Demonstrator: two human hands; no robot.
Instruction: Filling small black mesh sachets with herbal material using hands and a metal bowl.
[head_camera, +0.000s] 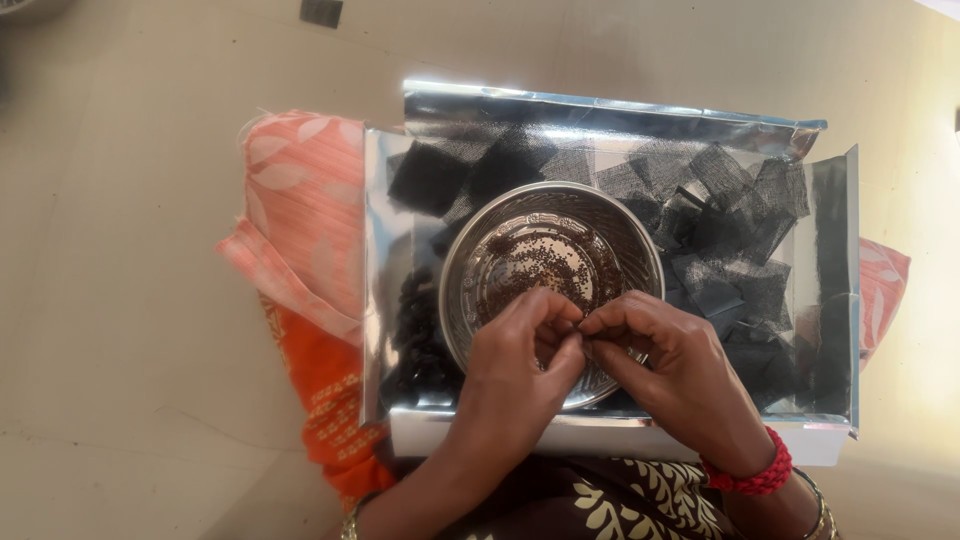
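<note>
1. A steel bowl (552, 262) is seen at the middle of a shallow silver-lined tray (380, 250), with small dark seeds (535, 262) scattered over its bottom — too many and too fine to be counted.

2. At 6 o'clock of the bowl, over its near rim, 2 hands are brought together. The left hand (520, 362) and the right hand (668, 365) meet fingertip to fingertip, and something very small is pinched between them; what it is cannot be told, since it is hidden by the fingers.

3. The step in hand is judged to be fine fingertip work on a tiny item just above the bowl. A steady, light pinch would be called for by any further handling, so that nothing is dropped among the seeds.

4. Black net squares (735, 215) are heaped from 12 to 4 o'clock of the bowl — overlapped too much for a count. A pile of small dark bundles (415, 335) is lying at 8 o'clock.

5. Counted: 1 bowl, 1 tray, 2 hands, 1 red bangle (752, 478) on the right wrist. Orange patterned cloth (300, 230) is spread under the tray at 9 o'clock.
</note>
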